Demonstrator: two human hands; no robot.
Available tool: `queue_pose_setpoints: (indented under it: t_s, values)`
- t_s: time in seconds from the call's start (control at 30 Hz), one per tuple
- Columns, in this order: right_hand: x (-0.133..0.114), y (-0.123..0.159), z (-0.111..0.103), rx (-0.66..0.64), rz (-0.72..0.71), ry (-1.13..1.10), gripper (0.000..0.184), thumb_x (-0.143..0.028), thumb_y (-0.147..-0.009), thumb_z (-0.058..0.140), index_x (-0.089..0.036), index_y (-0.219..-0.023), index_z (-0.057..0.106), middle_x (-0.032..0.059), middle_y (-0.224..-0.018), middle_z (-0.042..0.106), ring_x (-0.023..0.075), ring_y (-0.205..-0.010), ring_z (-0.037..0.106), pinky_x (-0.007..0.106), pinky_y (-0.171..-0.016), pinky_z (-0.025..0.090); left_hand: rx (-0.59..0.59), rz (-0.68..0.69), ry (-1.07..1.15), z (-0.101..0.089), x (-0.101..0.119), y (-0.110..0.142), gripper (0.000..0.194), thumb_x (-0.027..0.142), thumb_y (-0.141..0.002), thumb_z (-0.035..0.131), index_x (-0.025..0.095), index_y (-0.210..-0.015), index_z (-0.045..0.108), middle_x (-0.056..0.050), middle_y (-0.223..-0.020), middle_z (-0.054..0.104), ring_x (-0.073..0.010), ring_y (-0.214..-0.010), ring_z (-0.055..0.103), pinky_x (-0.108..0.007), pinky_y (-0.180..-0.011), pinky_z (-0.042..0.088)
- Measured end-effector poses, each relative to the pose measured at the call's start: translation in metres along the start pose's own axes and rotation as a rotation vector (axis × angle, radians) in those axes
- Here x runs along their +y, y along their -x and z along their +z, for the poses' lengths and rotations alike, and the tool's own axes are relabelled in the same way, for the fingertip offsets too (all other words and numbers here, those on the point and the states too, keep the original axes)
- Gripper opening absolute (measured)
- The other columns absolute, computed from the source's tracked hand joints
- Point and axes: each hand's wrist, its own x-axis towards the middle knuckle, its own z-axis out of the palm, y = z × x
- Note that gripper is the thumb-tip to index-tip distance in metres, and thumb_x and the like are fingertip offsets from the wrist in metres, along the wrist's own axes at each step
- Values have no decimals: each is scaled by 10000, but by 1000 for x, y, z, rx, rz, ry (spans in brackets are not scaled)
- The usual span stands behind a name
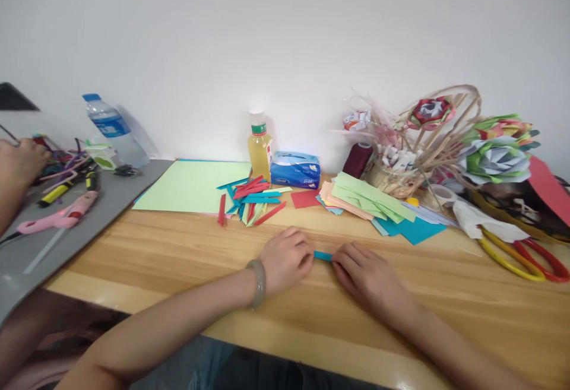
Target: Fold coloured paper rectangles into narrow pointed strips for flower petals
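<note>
A narrow blue paper strip [323, 256] stretches between my two hands, just over the wooden table [187, 247]. My left hand [287, 259], with a bangle on its wrist, has its fingers closed on the strip's left end. At the other end, my right hand [363, 268] pinches the strip with fingers bent down. Both ends of the strip are hidden by the fingers. Beyond my hands lies a heap of red, blue and green folded strips [253, 197]. To its right is a fanned stack of light green paper [367, 197] with blue and orange sheets beneath.
A juice bottle [259, 149] and a blue tissue pack [294, 170] stand by the wall. Paper flowers [494, 158] and scissors [516, 253] are at the right. On a grey mat at the left lie a pink glue gun [60, 216] and another person's hand [22, 161].
</note>
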Motion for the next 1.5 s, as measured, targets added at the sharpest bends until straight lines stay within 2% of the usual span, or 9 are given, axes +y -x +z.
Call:
queue_pose_setpoints:
  t_s: [0.13, 0.33, 0.47, 0.6, 0.97, 1.2, 1.37, 1.5]
  values:
    - [3, -3, 4, -25, 163, -129, 231, -213, -917, 384, -167, -764, 550, 63, -746, 575, 185, -713, 539, 294, -626, 442, -48, -207, 143, -1, -1, -3, 90, 190, -812, 577, 178, -735, 624, -19, -766, 598, -184, -873, 494, -297, -760, 441]
    - [7, -7, 4, -120, 342, -239, 178, -248, -890, 434, -194, -742, 516, 48, -738, 588, 187, -690, 554, 293, -600, 435, -88, -312, 138, -3, -2, -6, 153, 280, -828, 592, 180, -713, 604, -33, -790, 567, -208, -902, 444, -326, -795, 404]
    - [6, -10, 2, -156, 389, -256, 148, -243, -878, 447, -195, -758, 520, 47, -749, 594, 193, -701, 558, 302, -611, 432, -100, -330, 120, -2, -3, -7, 143, 299, -814, 612, 183, -738, 576, -29, -818, 560, -207, -886, 439, -330, -788, 392]
    - [6, -9, 4, -164, 377, -235, 128, -224, -877, 445, -193, -773, 513, 58, -793, 582, 198, -734, 549, 310, -633, 438, -76, -276, 123, -1, -6, -5, 118, 301, -823, 608, 193, -834, 562, -22, -884, 559, -203, -911, 431, -327, -798, 386]
    - [14, -4, 3, -91, 263, -216, 123, -178, -877, 444, -193, -782, 520, 57, -807, 566, 197, -771, 530, 332, -676, 461, -93, -207, 154, -6, -11, -3, 101, 260, -833, 602, 176, -787, 568, -16, -847, 550, -186, -910, 437, -324, -819, 394]
    - [13, -1, 2, -54, 234, -204, 161, -178, -893, 419, -187, -812, 558, 70, -818, 568, 199, -777, 527, 340, -678, 477, -101, -162, 211, -10, -10, -1, 113, 248, -780, 670, 178, -795, 582, -14, -879, 577, -183, -950, 447, -321, -845, 400]
    - [12, 0, -1, -59, 164, -223, 159, -198, -900, 436, -180, -931, 591, 82, -877, 586, 211, -830, 536, 358, -717, 478, -94, -209, 258, -12, -6, -2, 131, 191, -745, 700, 174, -732, 570, 4, -767, 596, -176, -891, 482, -293, -780, 423]
    - [13, 1, -1, -18, 116, -256, 166, -187, -899, 447, -176, -911, 613, 81, -868, 598, 192, -806, 553, 321, -689, 481, -74, -241, 303, -9, -5, -2, 134, 135, -719, 711, 171, -742, 584, 4, -711, 602, -172, -837, 509, -271, -709, 446]
